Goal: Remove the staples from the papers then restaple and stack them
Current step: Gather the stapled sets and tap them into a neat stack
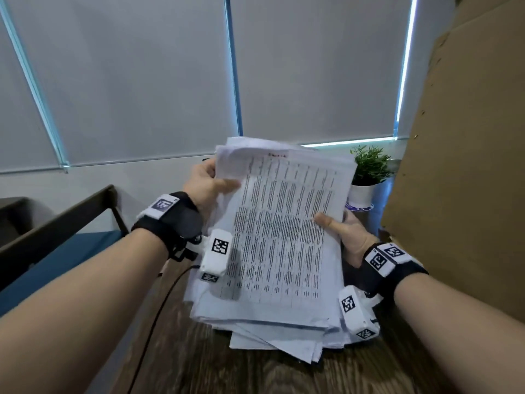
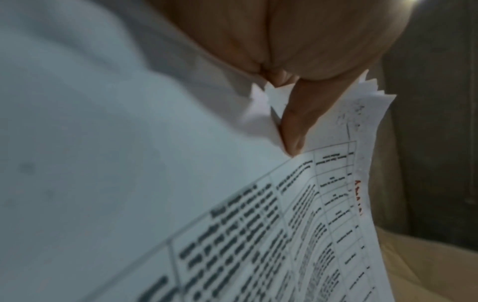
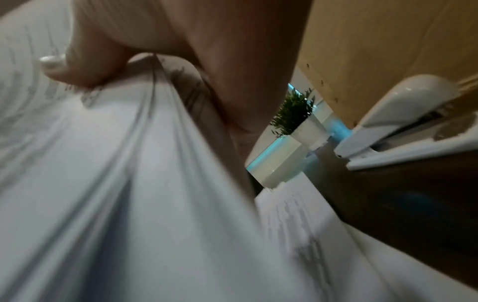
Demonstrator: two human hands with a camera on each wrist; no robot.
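A thick bundle of printed papers (image 1: 281,228) with tables of text is held up above the desk, tilted toward me. My left hand (image 1: 210,182) grips its upper left corner, thumb on top of the front sheet; the left wrist view shows that thumb (image 2: 294,126) pressed onto the fanned corner of the papers (image 2: 258,235). My right hand (image 1: 345,231) grips the right edge, thumb on the printed face and fingers behind, as the right wrist view shows with the thumb (image 3: 77,69) pinching the sheets (image 3: 116,183). More loose papers (image 1: 272,342) lie stacked underneath. A white stapler (image 3: 403,114) sits on the desk to the right.
The dark wooden desk (image 1: 199,365) carries a black cable (image 1: 159,308) on the left. A small potted plant (image 1: 368,172) stands at the back right beside a tall cardboard box (image 1: 460,166). A dark chair frame (image 1: 56,223) is at the left; window blinds hang behind.
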